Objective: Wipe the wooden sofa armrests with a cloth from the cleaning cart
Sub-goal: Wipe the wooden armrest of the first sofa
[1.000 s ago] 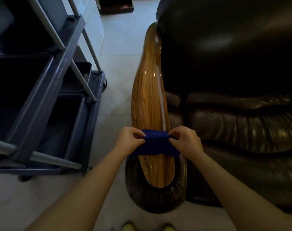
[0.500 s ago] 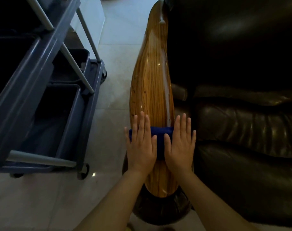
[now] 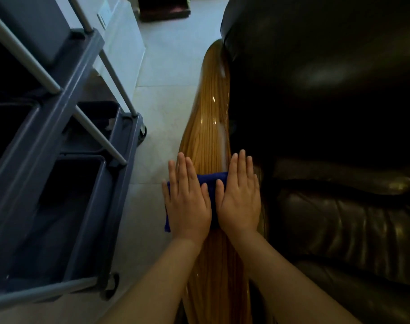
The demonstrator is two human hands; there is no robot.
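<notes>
A glossy wooden armrest (image 3: 208, 127) with lengthwise grain runs away from the camera along the left side of a dark leather sofa (image 3: 339, 206). A folded blue cloth (image 3: 212, 181) lies across it, one edge hanging over its left side. Sofa and a grey cleaning cart (image 3: 59, 160) both stand on the pale tiled floor (image 3: 162, 78), the cart on small wheels just left of the armrest

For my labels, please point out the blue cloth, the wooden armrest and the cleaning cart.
blue cloth (image 3: 211, 181): head view, strip showing between the hands.
wooden armrest (image 3: 208, 127): head view, glossy top beyond the hands.
cleaning cart (image 3: 59, 106): head view, grey frame rail.
</notes>
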